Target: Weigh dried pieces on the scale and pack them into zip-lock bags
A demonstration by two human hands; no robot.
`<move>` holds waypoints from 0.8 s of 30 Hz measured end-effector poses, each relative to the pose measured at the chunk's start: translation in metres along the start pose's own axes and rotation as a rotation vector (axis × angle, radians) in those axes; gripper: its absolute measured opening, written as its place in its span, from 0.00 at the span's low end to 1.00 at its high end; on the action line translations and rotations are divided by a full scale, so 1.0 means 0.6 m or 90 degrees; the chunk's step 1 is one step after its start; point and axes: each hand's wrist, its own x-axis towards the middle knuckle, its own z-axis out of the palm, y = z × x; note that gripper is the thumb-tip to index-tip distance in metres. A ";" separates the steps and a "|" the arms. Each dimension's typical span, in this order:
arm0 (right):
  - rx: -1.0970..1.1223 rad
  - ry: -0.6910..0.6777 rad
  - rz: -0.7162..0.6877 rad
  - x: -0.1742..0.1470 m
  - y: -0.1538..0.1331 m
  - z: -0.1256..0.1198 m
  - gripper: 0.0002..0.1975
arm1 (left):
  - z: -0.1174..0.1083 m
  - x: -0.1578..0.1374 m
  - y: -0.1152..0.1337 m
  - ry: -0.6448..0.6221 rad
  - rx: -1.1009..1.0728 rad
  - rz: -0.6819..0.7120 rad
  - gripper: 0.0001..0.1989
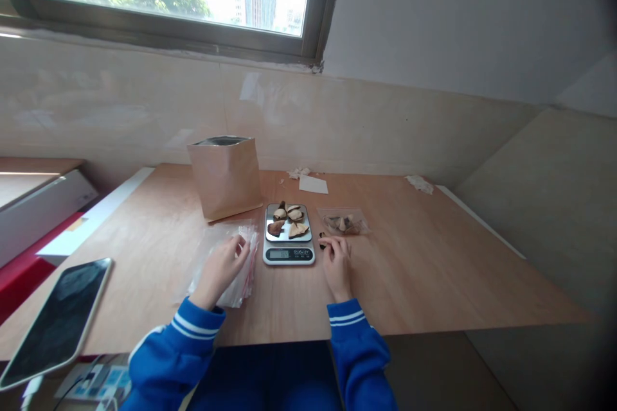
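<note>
A digital kitchen scale (290, 254) lies on the table between my hands, its small display lit. Several dried pieces, perhaps mushroom slices (298, 230), pale with brown edges, rest on its metal plate. Just right of the scale, my right hand (337, 263) pinches a small dark piece (322, 241) at its fingertips. My left hand (225, 270) is over a stack of clear zip bags (243, 292), fingers loosely curled and apart, with nothing visible in them. Beyond my right hand sits a clear bag (359, 223) with more dried pieces inside.
A brown paper pouch (226, 180) stands with its top open behind the zip bags. At the back are a white card (313, 185) and crumpled tissue (420, 184). A phone (60, 318) with a cable overhangs the table's front left edge.
</note>
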 end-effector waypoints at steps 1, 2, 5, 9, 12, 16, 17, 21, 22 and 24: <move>-0.003 0.002 0.003 0.000 0.000 0.000 0.14 | 0.010 -0.008 0.007 -0.027 0.015 -0.004 0.16; -0.006 0.005 0.006 0.000 -0.001 0.000 0.14 | 0.020 -0.015 0.010 -0.038 0.028 -0.008 0.16; -0.012 0.009 0.007 -0.002 0.002 0.000 0.14 | 0.045 -0.027 0.008 -0.006 0.039 0.004 0.15; -0.027 0.009 -0.002 -0.005 0.005 0.000 0.15 | 0.059 -0.034 -0.006 0.042 0.050 0.053 0.14; -0.063 -0.005 -0.047 -0.001 -0.014 0.004 0.15 | 0.060 -0.035 -0.010 0.052 0.071 0.065 0.14; -0.085 -0.098 -0.178 0.018 -0.082 0.035 0.18 | 0.062 -0.035 -0.010 0.061 0.085 0.069 0.14; -0.088 -0.123 -0.209 0.024 -0.101 0.047 0.19 | 0.062 -0.035 -0.011 0.063 0.080 0.072 0.14; -0.140 -0.198 -0.265 0.042 -0.153 0.089 0.15 | 0.065 -0.035 -0.015 0.073 0.067 0.084 0.13; -0.153 -0.213 -0.266 0.043 -0.158 0.095 0.14 | 0.065 -0.035 -0.016 0.076 0.067 0.086 0.13; -0.168 -0.235 -0.260 0.040 -0.159 0.100 0.13 | 0.066 -0.035 -0.018 0.079 0.071 0.092 0.13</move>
